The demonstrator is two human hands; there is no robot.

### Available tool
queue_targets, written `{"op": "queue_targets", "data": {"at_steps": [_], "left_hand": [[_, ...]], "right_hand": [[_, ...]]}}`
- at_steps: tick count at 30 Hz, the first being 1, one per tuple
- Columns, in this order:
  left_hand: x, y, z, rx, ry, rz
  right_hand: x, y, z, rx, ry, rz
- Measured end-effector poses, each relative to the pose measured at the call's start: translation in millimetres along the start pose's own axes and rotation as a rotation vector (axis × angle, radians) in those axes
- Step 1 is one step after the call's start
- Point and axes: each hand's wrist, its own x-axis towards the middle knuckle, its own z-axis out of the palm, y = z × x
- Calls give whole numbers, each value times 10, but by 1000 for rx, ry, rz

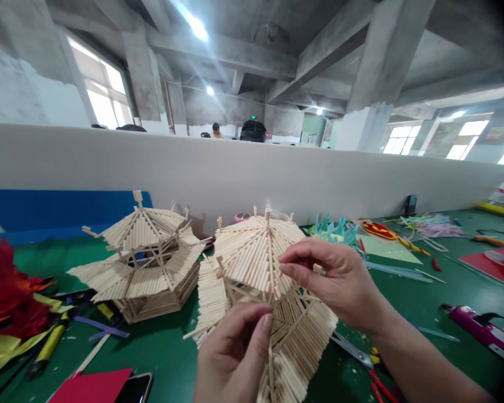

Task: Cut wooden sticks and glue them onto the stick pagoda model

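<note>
A two-tiered pavilion model (252,254) built from thin wooden sticks stands in front of me on the green table. My right hand (340,280) is at the right slope of its upper roof, thumb and forefinger brought close together. Below the roof's front edge, my left hand (239,352) has its thumb and forefinger pinched near a roof corner, covering part of the lower tier. Whatever lies between the fingertips of either hand is too small or hidden to name. A second, similar stick pavilion (138,263) stands to the left.
Red-handled scissors (357,352) lie under my right forearm. A purple device (483,330) sits at right, and a phone (140,386) under red card (94,386) at front left. Red and yellow craft material (12,302) is at far left. A white partition (172,162) runs behind.
</note>
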Motion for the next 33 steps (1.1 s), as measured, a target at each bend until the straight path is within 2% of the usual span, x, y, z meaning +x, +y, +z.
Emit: {"op": "queue_targets", "data": {"at_steps": [4,9,15,33], "left_hand": [[17,-114,59,-257,9,-235],[96,-151,61,-411,-41,-341],[133,-159,95,-503,19,-363],[129,-101,157,-573,5,-403]], "right_hand": [[-3,11,43,-38,-47,-32],[-4,54,59,-78,-77,-41],[-22,80,62,-89,-80,-25],[-43,84,93,-103,-48,-98]]}}
